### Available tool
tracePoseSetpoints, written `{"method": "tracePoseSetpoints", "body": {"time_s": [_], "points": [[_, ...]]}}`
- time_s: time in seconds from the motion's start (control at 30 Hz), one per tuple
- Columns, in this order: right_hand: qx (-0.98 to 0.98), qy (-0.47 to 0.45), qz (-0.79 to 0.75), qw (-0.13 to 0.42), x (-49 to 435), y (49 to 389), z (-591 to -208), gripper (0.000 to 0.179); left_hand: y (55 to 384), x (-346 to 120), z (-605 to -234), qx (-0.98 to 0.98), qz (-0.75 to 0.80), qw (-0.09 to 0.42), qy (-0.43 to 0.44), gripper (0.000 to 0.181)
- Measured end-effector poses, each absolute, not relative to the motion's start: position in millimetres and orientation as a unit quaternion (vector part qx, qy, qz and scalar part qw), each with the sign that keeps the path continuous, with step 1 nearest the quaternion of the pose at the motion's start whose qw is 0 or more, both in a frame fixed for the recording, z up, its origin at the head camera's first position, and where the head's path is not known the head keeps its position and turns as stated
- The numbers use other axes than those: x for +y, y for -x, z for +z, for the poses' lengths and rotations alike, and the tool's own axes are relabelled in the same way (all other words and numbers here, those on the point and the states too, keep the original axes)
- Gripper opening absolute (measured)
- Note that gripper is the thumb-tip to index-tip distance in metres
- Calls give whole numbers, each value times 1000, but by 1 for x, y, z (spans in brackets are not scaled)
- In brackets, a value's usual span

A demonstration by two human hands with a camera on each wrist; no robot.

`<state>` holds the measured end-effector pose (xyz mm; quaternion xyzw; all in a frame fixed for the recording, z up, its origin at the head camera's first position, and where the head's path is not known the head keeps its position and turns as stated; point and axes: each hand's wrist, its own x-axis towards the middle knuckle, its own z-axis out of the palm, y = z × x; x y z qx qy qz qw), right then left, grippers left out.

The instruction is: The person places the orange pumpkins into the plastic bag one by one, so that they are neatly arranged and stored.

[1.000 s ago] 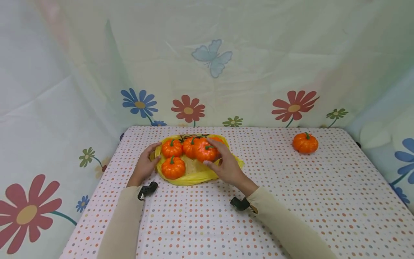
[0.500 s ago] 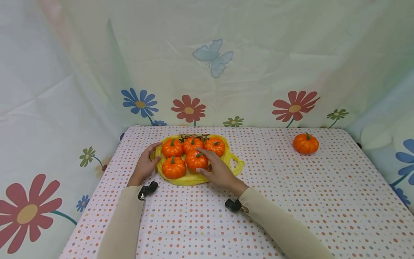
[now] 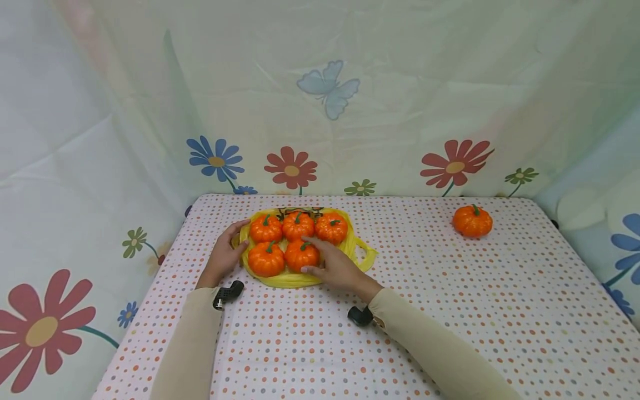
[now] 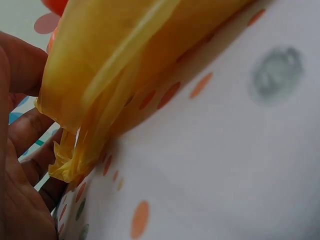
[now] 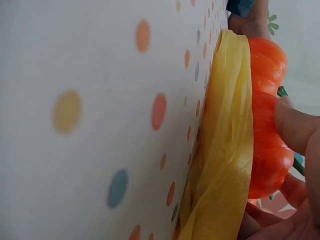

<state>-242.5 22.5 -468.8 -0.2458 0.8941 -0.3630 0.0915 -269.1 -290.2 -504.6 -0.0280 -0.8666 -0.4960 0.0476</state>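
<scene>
A yellow plastic bag (image 3: 295, 279) lies with its mouth spread wide, and several small orange pumpkins with green stems sit inside it in two rows. My right hand (image 3: 340, 268) grips the front-right pumpkin (image 3: 299, 256), thumb on the near side and fingers round its right side. In the right wrist view this pumpkin (image 5: 267, 155) stands behind the bag's rim (image 5: 232, 100). My left hand (image 3: 224, 256) holds the bag's left edge; in the left wrist view its thumb is at the rim and its fingers are behind the folds (image 4: 95, 110). The front-left pumpkin (image 3: 265, 259) sits beside the gripped one.
One more pumpkin (image 3: 472, 221) stands alone at the back right of the dotted tablecloth (image 3: 425, 278). A bag handle loop (image 3: 369, 255) sticks out to the right, behind my right hand. A flowered curtain (image 3: 390, 122) rises along the table's back edge.
My right hand has brought its pumpkin from the back right of the bag leftward and toward me, down into the front row. The front-left pumpkin has shifted slightly left. My left hand stays in place.
</scene>
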Motion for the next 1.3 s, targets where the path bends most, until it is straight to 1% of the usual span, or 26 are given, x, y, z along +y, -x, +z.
{"method": "tracePoseSetpoints", "body": {"time_s": [0.13, 0.33, 0.6, 0.73, 0.87, 0.97, 1.03, 1.1, 1.2, 1.27, 1.3], "points": [[896, 242, -356, 109, 20, 244, -468, 73, 269, -291, -505, -867, -494, 53, 32, 52], [898, 244, -347, 113, 18, 246, -467, 72, 269, -291, -503, -868, -493, 52, 27, 52], [892, 252, -359, 108, 23, 245, -464, 76, 269, -291, -502, -871, -486, 57, 33, 51], [893, 254, -362, 86, 35, 243, -454, 77, 270, -290, -503, -872, -485, 58, 30, 51], [888, 246, -387, 28, 65, 238, -440, 70, 271, -288, -505, -871, -487, 54, 25, 51], [886, 222, -406, -24, 100, 233, -434, 59, 272, -286, -507, -870, -490, 54, 24, 52], [892, 196, -402, -65, 128, 232, -437, 53, 272, -285, -508, -870, -490, 53, 24, 52], [899, 165, -389, -117, 164, 239, -454, 48, 272, -285, -508, -870, -489, 55, 24, 51], [904, 113, -361, -197, 226, 257, -489, 43, 271, -287, -508, -873, -484, 56, 22, 51], [906, 58, -348, -234, 268, 270, -511, 44, 270, -288, -507, -876, -478, 58, 21, 52], [904, 31, -347, -247, 288, 276, -517, 47, 270, -289, -507, -878, -475, 59, 21, 52]]}}
